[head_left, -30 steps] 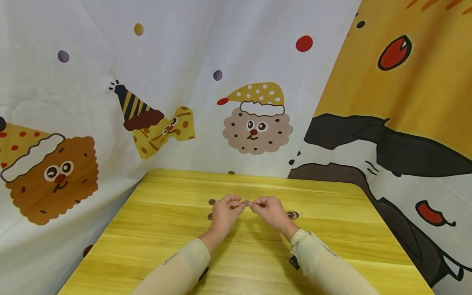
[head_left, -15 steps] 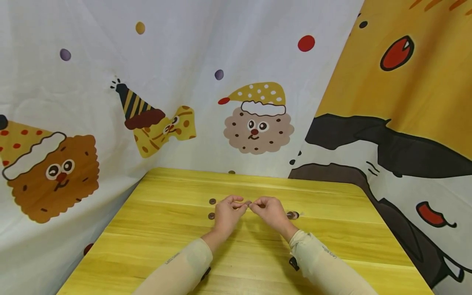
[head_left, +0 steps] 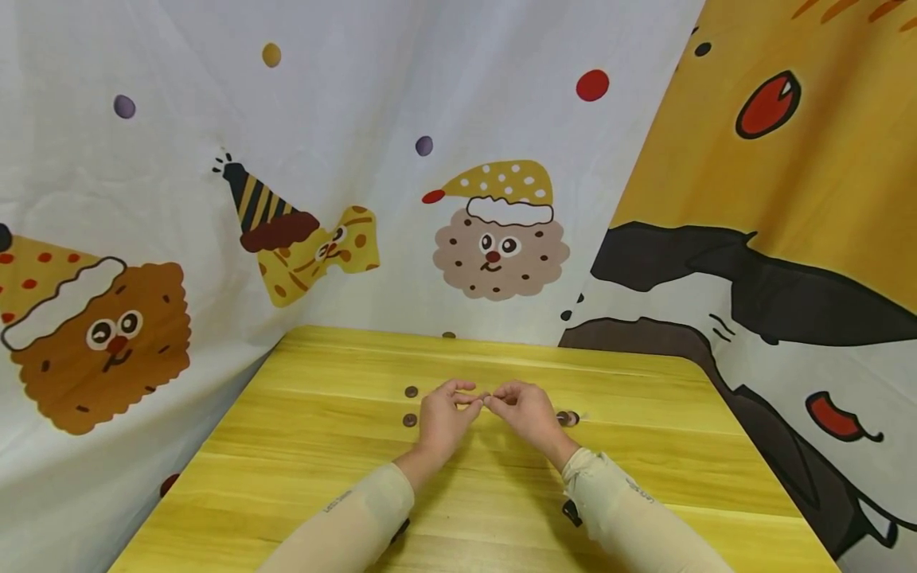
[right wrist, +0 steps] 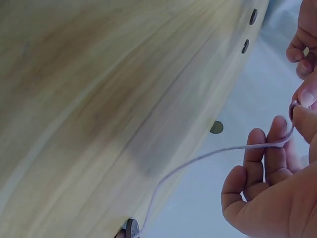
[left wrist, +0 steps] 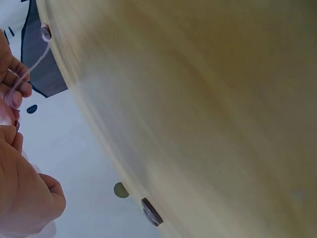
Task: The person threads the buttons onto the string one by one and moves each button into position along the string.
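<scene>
Left hand (head_left: 446,418) pinches a round brown button (right wrist: 292,110); right hand (head_left: 526,410), thin lilac string (right wrist: 208,152).

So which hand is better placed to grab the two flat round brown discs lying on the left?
Probably the left hand, once free: the flat round brown discs lie just beside it, while the right hand is farther off, with a thin pale-purple cord crossing its fingers.

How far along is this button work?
Looks done: a purplish cord reaches the dark discs on the right, apparently attached there. In hand: a button at the fingertips where the left hand and right hand meet. Still to do, probably: two loose buttons beside the left hand, with no cord visible on them.
</scene>
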`<state>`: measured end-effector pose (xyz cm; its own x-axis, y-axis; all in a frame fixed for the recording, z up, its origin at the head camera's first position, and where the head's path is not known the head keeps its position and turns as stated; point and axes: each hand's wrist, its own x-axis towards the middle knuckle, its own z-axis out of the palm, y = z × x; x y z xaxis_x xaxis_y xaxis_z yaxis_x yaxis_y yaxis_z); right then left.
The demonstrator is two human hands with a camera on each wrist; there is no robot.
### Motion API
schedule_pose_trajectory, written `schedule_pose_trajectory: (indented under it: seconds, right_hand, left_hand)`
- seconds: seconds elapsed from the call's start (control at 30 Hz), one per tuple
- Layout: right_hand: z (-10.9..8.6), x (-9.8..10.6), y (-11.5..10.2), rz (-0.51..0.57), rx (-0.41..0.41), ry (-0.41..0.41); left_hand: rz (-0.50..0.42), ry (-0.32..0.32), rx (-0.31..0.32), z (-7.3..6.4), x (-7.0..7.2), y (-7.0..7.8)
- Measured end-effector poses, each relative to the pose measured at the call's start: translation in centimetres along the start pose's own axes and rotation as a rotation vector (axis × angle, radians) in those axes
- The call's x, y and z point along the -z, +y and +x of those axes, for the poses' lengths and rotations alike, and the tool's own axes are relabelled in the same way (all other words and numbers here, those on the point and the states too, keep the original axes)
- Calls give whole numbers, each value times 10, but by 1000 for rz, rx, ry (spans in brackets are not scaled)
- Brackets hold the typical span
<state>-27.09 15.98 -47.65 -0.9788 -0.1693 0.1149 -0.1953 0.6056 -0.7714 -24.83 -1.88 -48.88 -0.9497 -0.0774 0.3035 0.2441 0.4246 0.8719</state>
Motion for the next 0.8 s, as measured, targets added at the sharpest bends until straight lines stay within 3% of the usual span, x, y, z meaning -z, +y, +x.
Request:
schedule_pose_trajectory:
  seconds: [0.2, 0.4, 0.5, 0.67, 0.8]
  right_hand:
    - [2, 1, 5, -23, 101, -18]
    - [3, 5, 7, -93, 226, 15]
    - [4, 5, 8, -128, 281, 11]
    - [3, 6, 9, -131, 364, -3]
    - [3, 7, 10, -133, 409, -14]
  left_hand:
    - [-34, -91, 1, 1, 6, 0]
    - [-250, -247, 159, 10, 15, 2]
    - [-305, -291, 240, 14, 17, 3]
    - [-315, -330, 329, 18, 20, 5]
    - [-306, -347, 348, 19, 21, 7]
